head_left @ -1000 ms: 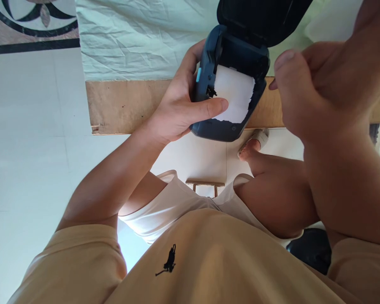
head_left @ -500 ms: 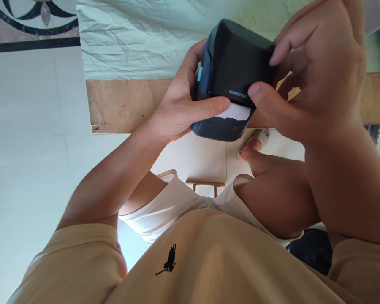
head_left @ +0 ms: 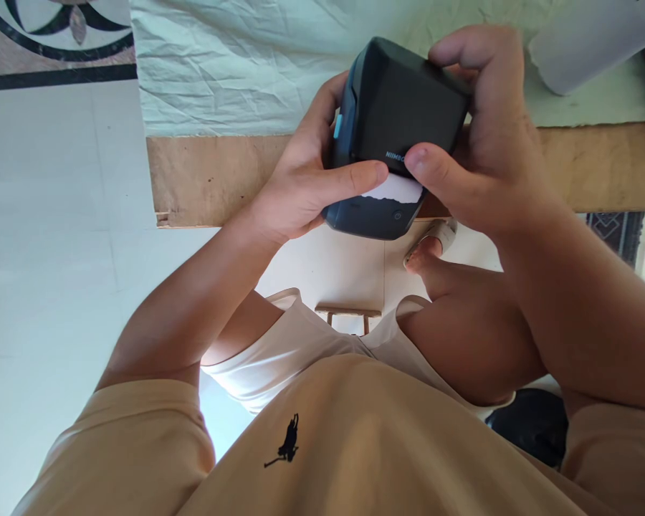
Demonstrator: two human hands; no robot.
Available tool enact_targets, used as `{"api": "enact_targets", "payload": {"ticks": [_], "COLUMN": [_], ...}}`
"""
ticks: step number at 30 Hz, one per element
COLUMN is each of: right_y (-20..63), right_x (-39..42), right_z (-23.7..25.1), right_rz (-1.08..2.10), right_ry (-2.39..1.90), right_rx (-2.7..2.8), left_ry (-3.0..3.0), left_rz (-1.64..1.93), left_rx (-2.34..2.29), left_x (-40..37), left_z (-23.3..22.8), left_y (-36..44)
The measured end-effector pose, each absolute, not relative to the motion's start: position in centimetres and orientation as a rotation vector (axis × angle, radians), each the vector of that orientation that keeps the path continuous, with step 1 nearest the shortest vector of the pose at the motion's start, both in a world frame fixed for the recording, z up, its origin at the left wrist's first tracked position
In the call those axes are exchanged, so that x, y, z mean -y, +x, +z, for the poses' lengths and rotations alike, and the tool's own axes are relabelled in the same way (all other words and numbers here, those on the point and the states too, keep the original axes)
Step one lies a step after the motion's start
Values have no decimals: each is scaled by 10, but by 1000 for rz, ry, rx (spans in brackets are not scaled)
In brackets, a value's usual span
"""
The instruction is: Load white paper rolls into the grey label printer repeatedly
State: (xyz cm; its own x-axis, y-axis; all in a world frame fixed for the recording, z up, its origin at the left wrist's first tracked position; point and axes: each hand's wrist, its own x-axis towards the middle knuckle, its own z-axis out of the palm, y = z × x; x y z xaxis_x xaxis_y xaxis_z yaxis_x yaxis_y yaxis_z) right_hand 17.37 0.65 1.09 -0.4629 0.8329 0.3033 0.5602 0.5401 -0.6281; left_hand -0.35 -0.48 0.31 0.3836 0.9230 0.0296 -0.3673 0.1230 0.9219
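A dark label printer (head_left: pixel 408 104) with NIIMBOT lettering is held up between both hands, over the table's near edge. Torn white paper (head_left: pixel 398 189) sticks out of its front slot. My left hand (head_left: pixel 322 161) is closed round the printer's left side, the thumb lying by the paper and the fingers behind. On the other side my right hand (head_left: pixel 489 136) grips it too. That thumb presses on the front near the lettering, and the index finger hooks over the top right corner. The remaining right fingers are hidden behind the printer.
A pale green cloth (head_left: pixel 220 64) covers the table, leaving a bare wooden edge (head_left: pixel 209 179) in front. A white cylinder, perhaps a paper roll (head_left: pixel 591 46), lies at the upper right. Below are a small wooden stool (head_left: pixel 349 312) and a dark patterned mat (head_left: pixel 615 233).
My right hand has come in from the upper right and closed on the printer's right side. The white cylinder behind it is now uncovered. The left hand and printer have barely shifted.
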Motion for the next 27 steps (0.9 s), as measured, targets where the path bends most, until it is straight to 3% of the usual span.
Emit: {"api": "enact_targets", "payload": {"ticks": [10,17,27], "right_y": [167,167,163], "right_x": [-1,-3,-5], "right_z": [15,5,3], "right_rz": [581,988,673], "right_ry": [-1167,-1050,-1041], "right_rx": [2160,1963,2000], "left_ry": [1024,1016,1023], "left_rz": [1041,1045,1069], "left_rx": [-653,-662,-628], "left_x": [7,7,5], "left_z": [5,3,5], "left_y": [-2,-3,-3]}}
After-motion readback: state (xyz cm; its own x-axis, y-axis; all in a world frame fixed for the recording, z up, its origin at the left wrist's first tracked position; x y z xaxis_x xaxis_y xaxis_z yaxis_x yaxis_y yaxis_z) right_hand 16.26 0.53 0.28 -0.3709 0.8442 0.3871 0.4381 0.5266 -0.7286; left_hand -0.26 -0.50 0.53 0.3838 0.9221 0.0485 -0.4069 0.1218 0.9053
